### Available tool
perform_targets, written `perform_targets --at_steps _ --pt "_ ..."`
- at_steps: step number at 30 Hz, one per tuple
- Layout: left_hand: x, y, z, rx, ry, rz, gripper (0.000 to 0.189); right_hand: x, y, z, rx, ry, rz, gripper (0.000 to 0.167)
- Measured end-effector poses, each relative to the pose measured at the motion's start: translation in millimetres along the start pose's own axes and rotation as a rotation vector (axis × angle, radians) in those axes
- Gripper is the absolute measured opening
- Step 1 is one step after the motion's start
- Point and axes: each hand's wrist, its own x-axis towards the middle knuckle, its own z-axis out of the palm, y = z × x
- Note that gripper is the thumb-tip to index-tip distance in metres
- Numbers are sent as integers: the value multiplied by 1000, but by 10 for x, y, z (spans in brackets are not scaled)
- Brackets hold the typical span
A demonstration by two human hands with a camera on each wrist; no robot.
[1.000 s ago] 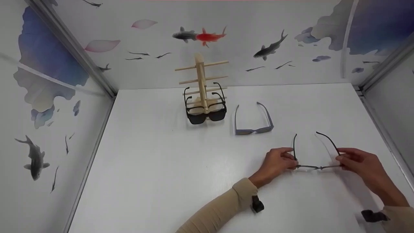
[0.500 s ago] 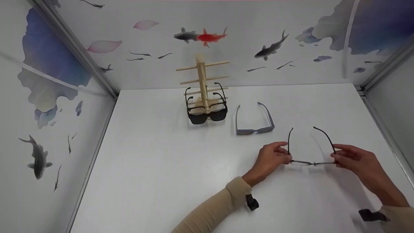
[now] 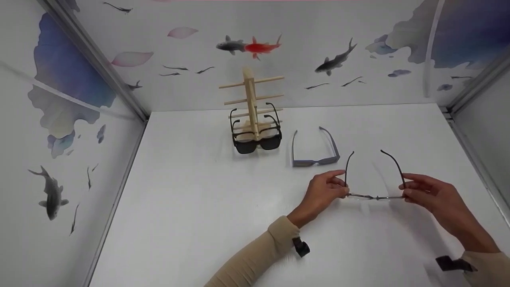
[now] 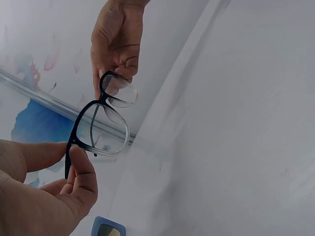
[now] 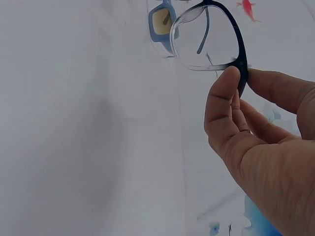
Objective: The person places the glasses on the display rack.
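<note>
A pair of eyeglasses [image 3: 362,196] with a black upper rim and clear lower rims is held between both hands, its temples unfolded and pointing away. My left hand [image 3: 322,192] pinches the left hinge corner between thumb and fingers. At the opposite corner my right hand [image 3: 432,195] grips the frame the same way. In the left wrist view the lenses of the eyeglasses [image 4: 101,128] show between the two hands. The right wrist view has thumb and finger at the black hinge of the eyeglasses [image 5: 239,64].
Blue-grey sunglasses [image 3: 316,162] lie unfolded on the white table [image 3: 191,199], beyond the left hand. Farther back stands a wooden eyewear rack [image 3: 250,95] with bare upper pegs. Black sunglasses [image 3: 258,145] and black-framed glasses [image 3: 243,134] hang on its lower pegs. Printed walls enclose the table.
Both hands have carried the eyeglasses left and slightly away from the body, toward the blue-grey sunglasses. The grip on both corners stays the same. The head view has shifted slightly.
</note>
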Motion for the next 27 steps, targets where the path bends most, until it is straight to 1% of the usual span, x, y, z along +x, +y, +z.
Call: perform_targets --at_steps 3,5,10,14,19,24,27 --pt "-10 20 -67 -7 -12 24 54 8 -33 64 43 6 -23 46" --pt "-16 38 -111 -9 -16 35 56 17 -53 106 46 6 -43 46" --pt "-43 89 -213 -29 -17 30 56 50 -95 199 80 -5 -68 45" --pt "-71 130 -284 -35 -18 32 56 72 -120 271 103 -5 -59 45" --pt "-105 202 -361 -39 0 34 56 100 -159 370 130 3 -35 46" --pt "-131 273 -438 -59 12 33 54 137 -219 462 140 9 -35 46" --pt "-145 307 -495 -54 19 38 52 166 -257 513 141 10 -37 47"
